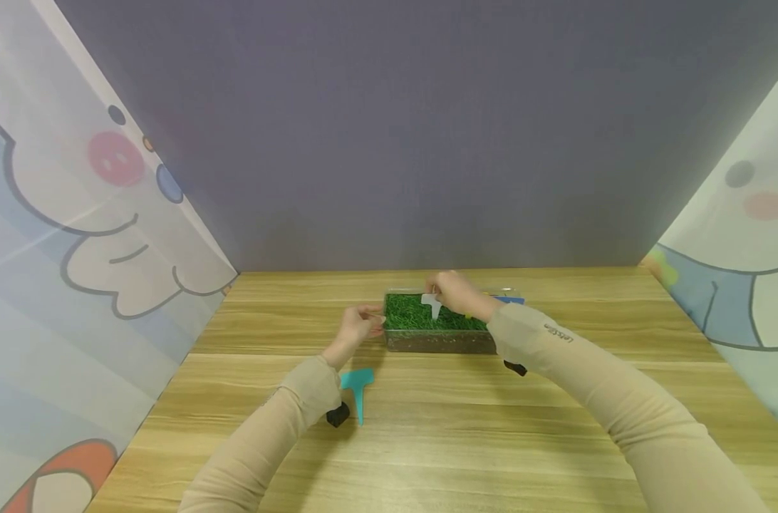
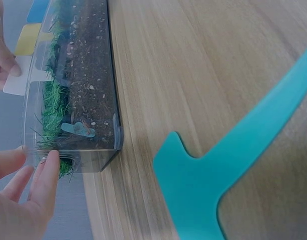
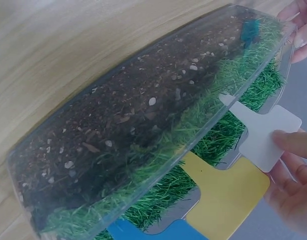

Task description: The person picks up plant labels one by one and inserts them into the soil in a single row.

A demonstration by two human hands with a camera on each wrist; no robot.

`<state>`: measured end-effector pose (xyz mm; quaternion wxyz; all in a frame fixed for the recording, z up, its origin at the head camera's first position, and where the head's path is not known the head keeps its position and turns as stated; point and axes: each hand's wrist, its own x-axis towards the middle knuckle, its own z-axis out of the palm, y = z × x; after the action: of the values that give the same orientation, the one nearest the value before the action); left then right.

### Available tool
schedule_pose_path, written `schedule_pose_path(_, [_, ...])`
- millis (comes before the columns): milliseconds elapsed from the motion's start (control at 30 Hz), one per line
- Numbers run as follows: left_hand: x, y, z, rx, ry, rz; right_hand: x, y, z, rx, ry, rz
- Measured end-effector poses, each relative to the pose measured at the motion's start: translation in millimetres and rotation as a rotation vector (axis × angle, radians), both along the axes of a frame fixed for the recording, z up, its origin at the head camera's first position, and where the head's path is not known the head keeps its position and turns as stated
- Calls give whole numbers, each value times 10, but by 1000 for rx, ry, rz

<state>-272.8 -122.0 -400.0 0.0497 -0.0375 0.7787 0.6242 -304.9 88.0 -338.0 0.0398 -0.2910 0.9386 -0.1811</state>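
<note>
Pinched a white T-shaped tag point(image 3: 268, 140) in the right hand point(image 1: 459, 293), with the thumb flat on one face of the broad head and the fingers closed in behind it. Held it head up and stem down over the left half of a long clear box point(image 1: 440, 343), with the stem reaching to the green grass point(image 1: 405, 311) inside. Could not tell from any view the depth of the stem in the blades.

Laid the left hand point(image 1: 353, 329) at the box's left end, with the fingers nearly straight, the thumb parted from them and fingertips touching the clear plastic near the corner. Could not tell the amount of pressure there.

Saw next to the white tag, towards the right end, a yellow tag point(image 3: 226, 195), then a blue tag point(image 3: 161, 232), both set heads up along the box. Saw through the long wall a bed of dark soil point(image 2: 88, 75) flecked with pale bits, under the grass.

Found a teal tag point(image 1: 358, 379) lying on the wooden surface point(image 1: 459, 427) beside the left wrist, with its head towards the box and its stem towards the near edge. Noticed beige sleeves point(image 1: 286, 413) on both arms, a grey backdrop point(image 1: 389, 128) behind, and cartoon panels point(image 1: 55, 206) at either side.
</note>
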Motion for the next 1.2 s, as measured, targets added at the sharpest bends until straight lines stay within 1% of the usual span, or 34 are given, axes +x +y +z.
schedule_pose_path(200, [-1, 11, -5, 8, 1, -1, 3, 8, 5, 14, -19, 5])
schedule_pose_path(433, [-5, 5, -7, -9, 0, -9, -39, 12, 7, -13, -38, 8])
schedule_pose_path(533, [-6, 1, -12, -13, 12, -14, -48, 19, 40, -13, -49, 11])
schedule_pose_path(667, [-14, -5, -19, -5, 8, -12, -35, 31, 103, -22, -57, 22])
schedule_pose_path(833, [-19, -9, -16, 2, -11, 2, -11, 46, 136, -58, -30, 20])
schedule_pose_path(933, [-17, -13, -18, -4, -9, 1, 23, 58, 140, -69, -1, 8])
schedule_pose_path(1200, [-1, -21, -7, -3, -11, 0, 185, 124, 163, -111, 123, 19])
